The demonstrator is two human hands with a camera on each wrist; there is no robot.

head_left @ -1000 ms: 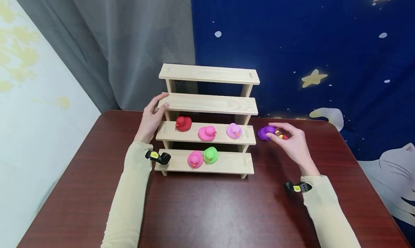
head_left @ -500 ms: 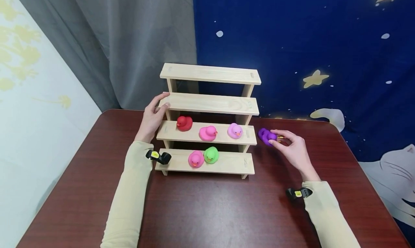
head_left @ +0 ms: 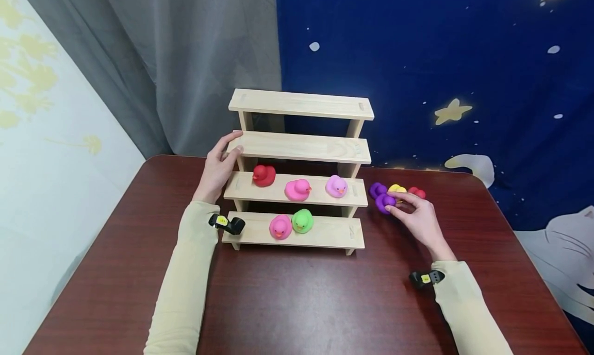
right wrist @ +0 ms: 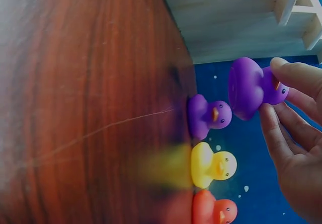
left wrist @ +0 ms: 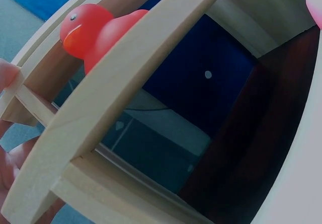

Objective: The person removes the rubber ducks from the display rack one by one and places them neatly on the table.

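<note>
My left hand (head_left: 216, 168) grips the left end of the second-highest board of a stepped wooden shelf (head_left: 301, 146), thumb at its front edge. My right hand (head_left: 421, 222) pinches a purple rubber duck (head_left: 383, 204) by its head between thumb and fingers, to the right of the shelf. The right wrist view shows this duck raised off the table and tilted. Beside it, a second purple duck (right wrist: 198, 116), a yellow duck (right wrist: 202, 166) and a red duck (right wrist: 204, 209) stand in a row on the table. The right hand partly covers the yellow one in the head view.
A red duck (head_left: 264, 175), a pink duck (head_left: 297, 190) and a light purple duck (head_left: 336, 186) sit on the second-lowest board. On the lowest board are a pink duck (head_left: 280, 227) and a green duck (head_left: 302, 221). Curtains hang behind the dark wooden table (head_left: 297, 303).
My right hand has drawn the pinched purple duck slightly toward me and off the table, revealing the other purple, yellow and red ducks. My left hand has stayed on the shelf.
</note>
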